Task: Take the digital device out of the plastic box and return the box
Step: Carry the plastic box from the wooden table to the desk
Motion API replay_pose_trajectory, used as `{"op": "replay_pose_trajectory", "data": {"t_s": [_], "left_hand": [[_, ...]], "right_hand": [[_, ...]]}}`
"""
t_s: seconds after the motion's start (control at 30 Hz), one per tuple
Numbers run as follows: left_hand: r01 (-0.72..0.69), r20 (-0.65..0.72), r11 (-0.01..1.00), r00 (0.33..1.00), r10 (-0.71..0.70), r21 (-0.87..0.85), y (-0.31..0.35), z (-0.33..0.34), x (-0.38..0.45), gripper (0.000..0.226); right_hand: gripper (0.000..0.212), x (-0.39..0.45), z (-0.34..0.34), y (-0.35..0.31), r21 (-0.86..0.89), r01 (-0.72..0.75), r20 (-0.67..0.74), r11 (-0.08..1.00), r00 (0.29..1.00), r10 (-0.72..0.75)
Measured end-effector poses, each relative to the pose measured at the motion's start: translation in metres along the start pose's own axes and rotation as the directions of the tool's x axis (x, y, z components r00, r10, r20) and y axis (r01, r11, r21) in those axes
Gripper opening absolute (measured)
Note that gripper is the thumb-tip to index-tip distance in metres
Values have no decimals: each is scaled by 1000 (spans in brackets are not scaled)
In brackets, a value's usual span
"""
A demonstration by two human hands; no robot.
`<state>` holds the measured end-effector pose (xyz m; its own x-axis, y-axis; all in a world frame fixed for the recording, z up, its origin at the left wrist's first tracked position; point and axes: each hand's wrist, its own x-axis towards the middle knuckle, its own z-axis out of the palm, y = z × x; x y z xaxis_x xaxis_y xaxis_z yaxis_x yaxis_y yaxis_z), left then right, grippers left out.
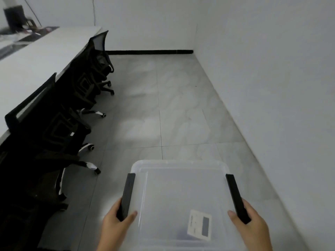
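A clear plastic box [179, 187] with a translucent lid and two black side latches is held low in the middle of the head view, above the floor. My left hand [116, 225] grips the left latch [126, 194]. My right hand [250, 225] grips the right latch [236, 196]. Through the lid I see a white digital device [199, 224] with a dark screen, lying inside near the box's near right corner.
A long white table [36, 57] runs along the left, with black office chairs [54, 127] pushed against it and dark items at its far end. Grey tiled floor [172, 105] stretches ahead. A white wall [272, 69] borders the right side.
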<state>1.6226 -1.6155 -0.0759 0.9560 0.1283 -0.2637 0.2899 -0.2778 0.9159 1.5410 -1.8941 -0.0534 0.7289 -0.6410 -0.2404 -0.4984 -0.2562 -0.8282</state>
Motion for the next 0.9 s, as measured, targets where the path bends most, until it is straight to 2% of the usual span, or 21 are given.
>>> {"op": "replay_pose_trajectory", "data": {"t_s": [0.17, 0.3, 0.47, 0.63, 0.9], "left_hand": [[18, -66, 1000, 998, -20, -21, 42, 58, 139, 57], [20, -142, 999, 990, -26, -46, 101, 91, 246, 52], [64, -226, 996, 971, -76, -62, 145, 113, 362, 52], [76, -220, 996, 972, -85, -46, 188, 137, 500, 50], [14, -188, 995, 982, -32, -94, 300, 156, 747, 53]], "right_hand": [[50, 159, 44, -56, -5, 42, 59, 999, 997, -41], [46, 283, 74, -129, -1, 121, 112, 993, 986, -120], [51, 397, 126, -196, -1, 118, 182, 993, 977, -116], [54, 519, 194, -256, -41, 66, 153, 997, 986, -59], [51, 700, 289, -399, -15, 93, 64, 996, 994, -92]]}}
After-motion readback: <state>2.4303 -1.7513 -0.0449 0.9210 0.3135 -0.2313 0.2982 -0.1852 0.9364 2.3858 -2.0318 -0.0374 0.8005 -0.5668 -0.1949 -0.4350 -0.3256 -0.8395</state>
